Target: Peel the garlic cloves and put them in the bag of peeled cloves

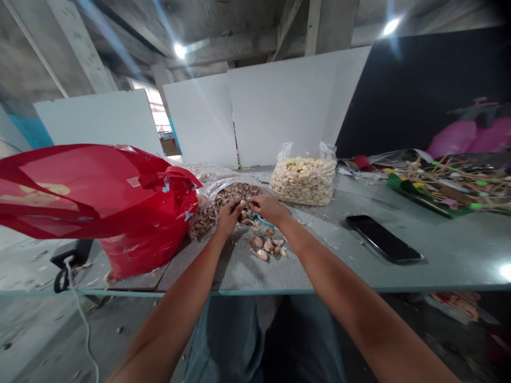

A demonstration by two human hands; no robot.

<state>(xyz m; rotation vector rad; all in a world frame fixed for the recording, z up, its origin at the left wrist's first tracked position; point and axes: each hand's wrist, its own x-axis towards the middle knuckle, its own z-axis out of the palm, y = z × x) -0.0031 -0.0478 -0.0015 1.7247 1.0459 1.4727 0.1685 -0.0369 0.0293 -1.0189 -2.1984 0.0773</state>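
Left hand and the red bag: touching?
Apart. The head view shows a strip of garlic skins between the left hand and the nearest edge of the red bag.

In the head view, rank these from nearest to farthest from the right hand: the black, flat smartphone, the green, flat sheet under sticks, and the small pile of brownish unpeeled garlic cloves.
From the right hand:
1. Garlic cloves: on the table, just toward the person.
2. Smartphone: to the right.
3. Green sheet: farther right and back.
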